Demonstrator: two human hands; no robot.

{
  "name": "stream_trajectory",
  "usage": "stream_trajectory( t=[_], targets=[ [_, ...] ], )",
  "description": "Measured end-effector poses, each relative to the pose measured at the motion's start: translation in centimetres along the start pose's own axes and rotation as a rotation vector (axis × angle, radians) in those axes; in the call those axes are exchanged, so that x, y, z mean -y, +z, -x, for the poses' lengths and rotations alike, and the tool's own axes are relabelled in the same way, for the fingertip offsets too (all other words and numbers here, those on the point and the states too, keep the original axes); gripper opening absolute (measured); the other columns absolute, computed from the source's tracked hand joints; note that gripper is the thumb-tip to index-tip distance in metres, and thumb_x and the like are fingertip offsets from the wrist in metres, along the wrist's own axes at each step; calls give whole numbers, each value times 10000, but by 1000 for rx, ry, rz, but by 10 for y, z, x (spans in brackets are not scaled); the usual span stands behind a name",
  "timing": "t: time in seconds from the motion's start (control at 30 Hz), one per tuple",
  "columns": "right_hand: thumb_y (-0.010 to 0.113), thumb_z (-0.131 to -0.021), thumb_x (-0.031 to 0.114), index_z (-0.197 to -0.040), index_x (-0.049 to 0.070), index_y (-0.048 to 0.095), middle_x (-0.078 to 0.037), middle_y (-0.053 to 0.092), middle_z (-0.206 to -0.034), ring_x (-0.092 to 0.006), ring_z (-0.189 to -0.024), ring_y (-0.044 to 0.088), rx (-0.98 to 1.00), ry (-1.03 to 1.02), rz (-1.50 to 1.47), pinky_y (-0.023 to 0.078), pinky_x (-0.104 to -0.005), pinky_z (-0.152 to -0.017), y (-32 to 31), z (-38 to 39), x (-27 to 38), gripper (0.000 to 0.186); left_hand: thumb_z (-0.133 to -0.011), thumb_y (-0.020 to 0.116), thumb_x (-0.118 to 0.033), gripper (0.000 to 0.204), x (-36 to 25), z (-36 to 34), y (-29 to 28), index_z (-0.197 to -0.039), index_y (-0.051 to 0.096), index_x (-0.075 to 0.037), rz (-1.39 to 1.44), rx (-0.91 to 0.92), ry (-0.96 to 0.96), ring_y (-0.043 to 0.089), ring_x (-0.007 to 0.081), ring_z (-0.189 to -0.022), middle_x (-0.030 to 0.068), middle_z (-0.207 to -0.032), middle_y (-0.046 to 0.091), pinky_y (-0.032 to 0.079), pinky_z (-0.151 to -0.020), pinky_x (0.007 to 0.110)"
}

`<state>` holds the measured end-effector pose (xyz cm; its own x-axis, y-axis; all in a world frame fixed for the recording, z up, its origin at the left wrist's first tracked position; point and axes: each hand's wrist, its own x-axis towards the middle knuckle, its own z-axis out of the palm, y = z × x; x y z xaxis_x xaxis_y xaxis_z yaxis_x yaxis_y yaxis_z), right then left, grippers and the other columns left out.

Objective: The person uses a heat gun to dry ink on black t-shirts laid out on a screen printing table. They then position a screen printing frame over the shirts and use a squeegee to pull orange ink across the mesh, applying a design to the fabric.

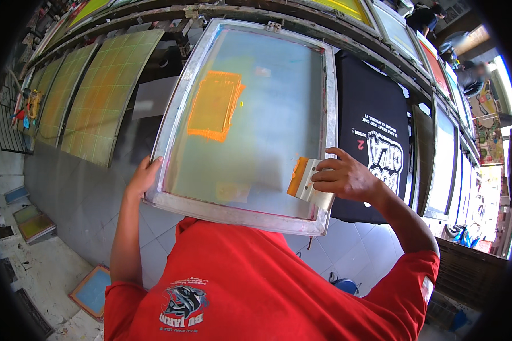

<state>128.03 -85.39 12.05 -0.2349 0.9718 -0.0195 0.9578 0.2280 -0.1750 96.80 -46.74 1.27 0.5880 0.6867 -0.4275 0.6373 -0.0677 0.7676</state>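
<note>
A silk-screen frame (242, 215) with pale metal sides and translucent mesh is in front of me. On the mesh's upper left part lies a thick rectangle of orange ink (215, 106). My left hand (144, 177) grips the frame's left side near its lower corner. In my right hand (347, 176) is a squeegee (311, 182) with a metal holder, its orange-coloured blade edge pointing left over the mesh. That hand is at the frame's right side; whether its fingers also touch the frame, I cannot tell.
To the right lies a black T-shirt (370, 108) with a white print. Several yellowish boards (105, 94) stand in a row on the left. More screen frames (441, 159) line the rail at right. A framed blue panel (94, 288) rests at lower left. People (424, 20) are far off at upper right.
</note>
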Motion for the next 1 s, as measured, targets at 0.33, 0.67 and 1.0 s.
stream_trajectory(
  t=[0.33,0.67,1.0],
  targets=[
    [787,-660,72,-961,175,693,57,680,-1071,-150,-1094,584,39,24,-91,360,-454,-1062,23,5,-22,332,-956,537,-319,417,20,-12,-4,-1207,552,14,91,73,11,521,147,-998,78,-1096,614,410,-896,287],
    [773,-680,72,-947,145,669,35,676,-984,-157,-1060,592,158,71,-127,380,-385,-1037,18,-9,-22,296,-949,551,-337,433,17,-10,-3,-1203,553,13,106,87,2,528,136,-975,72,-1079,618,416,-886,276],
    [733,-588,-17,-911,107,671,-46,675,-922,-248,-966,622,104,242,-332,449,-368,-905,-21,-13,-16,351,-954,544,-308,406,10,-7,-5,-1198,559,16,140,143,34,544,134,-949,62,-1068,624,436,-854,280]
  ],
)
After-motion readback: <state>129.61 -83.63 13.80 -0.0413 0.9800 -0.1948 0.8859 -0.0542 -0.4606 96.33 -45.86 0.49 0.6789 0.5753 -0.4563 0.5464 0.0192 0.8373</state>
